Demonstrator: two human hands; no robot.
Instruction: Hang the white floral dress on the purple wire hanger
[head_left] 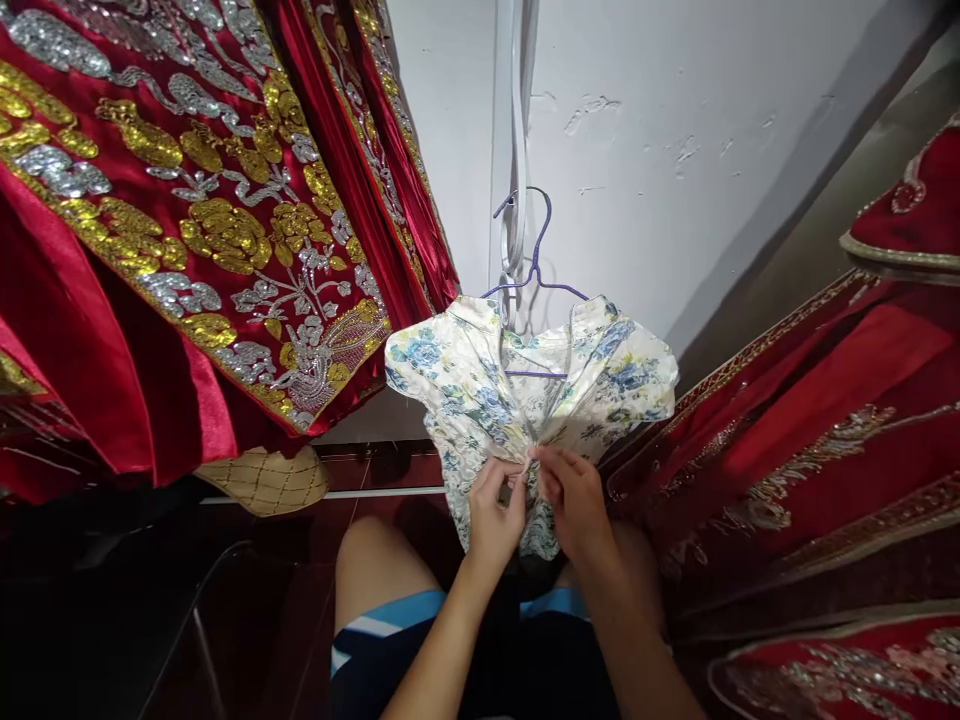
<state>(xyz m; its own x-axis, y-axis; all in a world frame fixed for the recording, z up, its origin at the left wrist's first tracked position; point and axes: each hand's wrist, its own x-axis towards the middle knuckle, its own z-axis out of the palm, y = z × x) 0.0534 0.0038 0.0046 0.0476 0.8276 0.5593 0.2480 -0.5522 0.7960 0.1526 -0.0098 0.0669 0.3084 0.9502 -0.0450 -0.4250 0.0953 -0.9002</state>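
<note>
A white short-sleeved blouse with blue and yellow flowers (472, 390) hangs in front of me on a purple wire hanger (541, 240). Its collar is open in a V, and the hanger's bottom bar shows inside the neck. At the lower end of the V, my left hand (496, 505) pinches one front edge of the blouse between thumb and fingers. Close beside it, almost touching, my right hand (571, 492) is closed on the other front edge. Whether a button or zip lies between the fingertips is too small to tell.
Red garments with gold and silver sequins (225, 230) hang at the left, and more red beaded garments (810, 470) at the right. Behind the hanger, a pale cord (517, 130) runs down the white wall (660, 150). A beige quilted item (266, 480) sits low at left.
</note>
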